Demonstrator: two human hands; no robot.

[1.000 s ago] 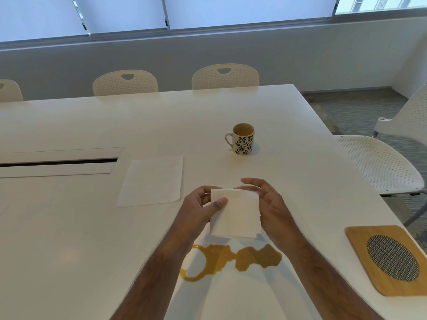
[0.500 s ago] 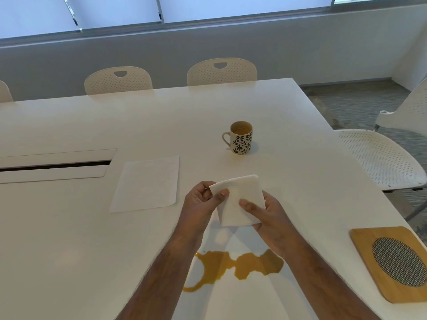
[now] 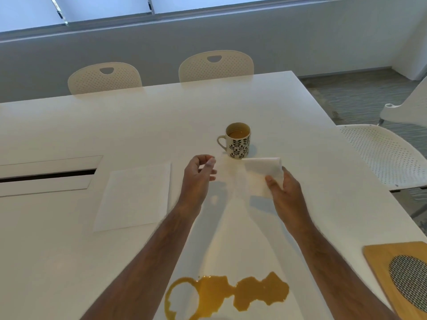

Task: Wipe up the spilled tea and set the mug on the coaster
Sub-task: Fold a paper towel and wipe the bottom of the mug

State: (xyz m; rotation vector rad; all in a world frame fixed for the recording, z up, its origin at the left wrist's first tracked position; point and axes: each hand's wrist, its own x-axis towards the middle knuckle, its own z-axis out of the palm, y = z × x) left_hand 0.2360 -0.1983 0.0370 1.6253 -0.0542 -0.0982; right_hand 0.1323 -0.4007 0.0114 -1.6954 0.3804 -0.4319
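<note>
Two hands: both are raised over the table (image 3: 69,250), between the mug (image 3: 238,140) and the spill (image 3: 231,294).
Right hand (image 3: 285,192): thumb and fingers pinched on one end of a napkin (image 3: 263,175), just this side of the mug.
Left hand (image 3: 198,175): thumb and forefinger pinched together; the paper blurs out toward it, so I cannot tell whether it holds the other end.
Change: half a second ago both hands gripped the napkin as a small folded square close together; now they have drawn apart and the paper is stretched wide and blurred between them.
Meaning: I take this as shaking the napkin open before wiping; nothing has touched the tea yet.
Spill: an amber puddle with a ring-shaped arc at its left end, on the near side of the mug, below the forearms, untouched and full size.
Mug: upright, leaf pattern, handle to the left, roughly half full of tea, standing on bare table beyond the hands.
Coaster (image 3: 402,273): a wooden board with a mesh oval, well to the right of the mug and nearer the table's front edge, with nothing on it.
Spare napkin (image 3: 134,195): lies flat, left of the mug and nearer.
Progress: both parts of the job remain, in my view.
</note>
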